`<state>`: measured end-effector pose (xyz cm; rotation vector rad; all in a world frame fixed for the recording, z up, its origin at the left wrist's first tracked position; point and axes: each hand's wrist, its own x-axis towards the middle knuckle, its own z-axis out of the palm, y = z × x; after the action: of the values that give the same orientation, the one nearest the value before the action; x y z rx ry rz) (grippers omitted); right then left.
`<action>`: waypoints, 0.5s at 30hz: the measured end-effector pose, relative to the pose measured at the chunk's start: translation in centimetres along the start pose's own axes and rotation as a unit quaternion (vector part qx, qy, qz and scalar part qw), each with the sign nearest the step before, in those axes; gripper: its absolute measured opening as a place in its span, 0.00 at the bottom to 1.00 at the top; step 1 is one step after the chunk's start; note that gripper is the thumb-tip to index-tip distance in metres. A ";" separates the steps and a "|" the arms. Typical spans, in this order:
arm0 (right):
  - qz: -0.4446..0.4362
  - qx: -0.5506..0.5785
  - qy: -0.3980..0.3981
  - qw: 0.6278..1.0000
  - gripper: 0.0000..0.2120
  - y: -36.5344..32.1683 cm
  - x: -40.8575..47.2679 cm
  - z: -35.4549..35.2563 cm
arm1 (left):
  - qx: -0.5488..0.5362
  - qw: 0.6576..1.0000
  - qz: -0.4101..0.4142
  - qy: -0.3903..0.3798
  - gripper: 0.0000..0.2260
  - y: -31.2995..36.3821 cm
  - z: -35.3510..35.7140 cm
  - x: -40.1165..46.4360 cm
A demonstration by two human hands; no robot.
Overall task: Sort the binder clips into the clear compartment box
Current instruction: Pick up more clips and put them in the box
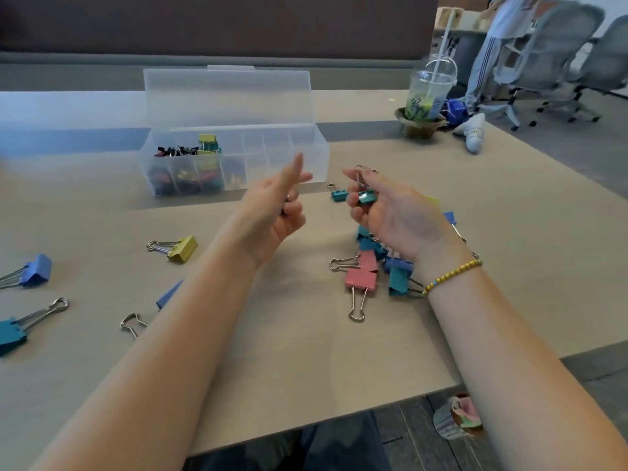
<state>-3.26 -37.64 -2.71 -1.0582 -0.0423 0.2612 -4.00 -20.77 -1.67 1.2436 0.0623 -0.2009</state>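
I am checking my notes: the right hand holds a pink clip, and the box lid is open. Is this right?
Not quite. In the head view the clip held by the right hand is teal, not pink; the pink clips lie on the table. The box lid is indeed open.

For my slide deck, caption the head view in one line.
Right hand holds a teal binder clip near the open compartment box.

Head-worn view, downward, close over table (306, 351)
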 end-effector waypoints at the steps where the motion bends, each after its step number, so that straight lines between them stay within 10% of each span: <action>1: -0.019 -0.040 0.014 0.999 0.06 -0.3 0.1 -0.5 | 0.097 0.995 0.012 -0.030 0.11 -0.4 0.0 0.0; 9: -0.041 -0.540 0.179 0.822 0.06 -1.6 -0.3 -2.9 | 0.620 0.762 0.130 -0.135 0.10 -3.2 0.7 -0.3; 15: -0.053 -0.586 0.139 0.796 0.08 -3.0 -0.1 -4.0 | 0.640 0.749 0.160 -0.065 0.13 -1.8 1.4 1.7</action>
<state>-2.15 -42.51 -2.10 -2.3281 0.0089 -0.0727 -2.79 -22.80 -3.16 2.5890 -0.4997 0.0064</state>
